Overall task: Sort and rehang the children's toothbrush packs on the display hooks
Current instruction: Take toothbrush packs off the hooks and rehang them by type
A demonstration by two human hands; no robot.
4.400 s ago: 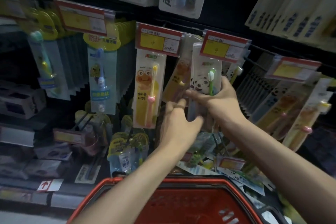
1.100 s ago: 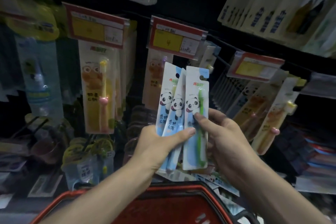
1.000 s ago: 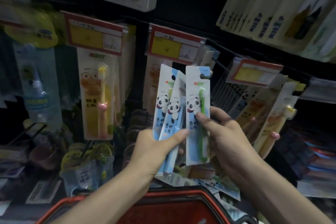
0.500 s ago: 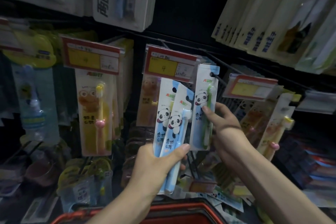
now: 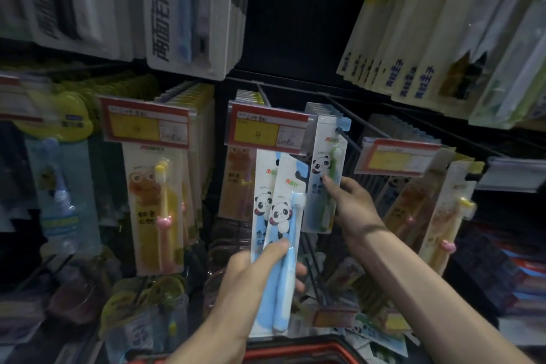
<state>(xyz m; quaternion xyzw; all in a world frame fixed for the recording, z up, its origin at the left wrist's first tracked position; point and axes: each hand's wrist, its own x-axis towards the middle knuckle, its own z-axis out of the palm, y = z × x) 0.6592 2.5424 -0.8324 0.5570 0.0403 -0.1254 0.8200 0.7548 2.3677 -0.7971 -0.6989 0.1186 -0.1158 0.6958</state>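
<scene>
at the middle of the rack, the right hand point(image 5: 350, 204) pinches a green panda pack point(image 5: 325, 174) with thumb on its front and fingers behind, its punched top at the tip of a wire hook point(image 5: 344, 137); whether the hole is over the hook is hard to tell. just left and lower, the left hand point(image 5: 254, 272) clamps two blue panda packs point(image 5: 277, 216) upright, thumb across their fronts, the front pack overlapping the one behind. a red and yellow price tag point(image 5: 264, 128) hangs just above them. further left, a yellow pack point(image 5: 159, 210) with a pink-handled brush hangs under its own tag. more yellow packs hang at the right edge point(image 5: 446, 216). a red basket rim point(image 5: 298, 352) shows at the bottom, with loose panda packs point(image 5: 381, 337) lying beside it
</scene>
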